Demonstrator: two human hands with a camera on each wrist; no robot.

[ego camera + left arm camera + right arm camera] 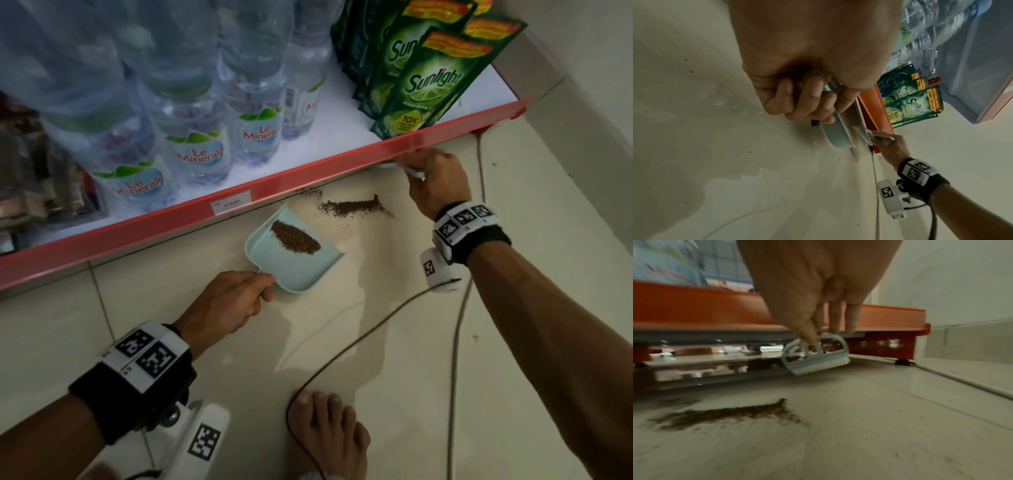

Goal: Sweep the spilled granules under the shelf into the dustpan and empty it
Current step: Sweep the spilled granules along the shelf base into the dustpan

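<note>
A pale blue dustpan (pixel 301 265) lies on the tiled floor by the red shelf edge (pixel 239 192), with a heap of brown granules (pixel 296 237) inside. My left hand (pixel 227 301) grips its short handle (pixel 830 86). A dark streak of spilled granules (pixel 354 206) lies on the floor to the right of the pan, also seen as granules (pixel 725 414) in the right wrist view. My right hand (pixel 436 178) pinches a small pale blue brush (pixel 816 354), held just above the floor at the gap under the shelf, beyond the streak.
Water bottles (pixel 195 137) and green detergent pouches (pixel 424 78) stand on the shelf above. Two cables (pixel 359 339) trail across the tiles. A bare foot (pixel 329 431) is at the near edge. A white wall (pixel 582 68) closes the right side.
</note>
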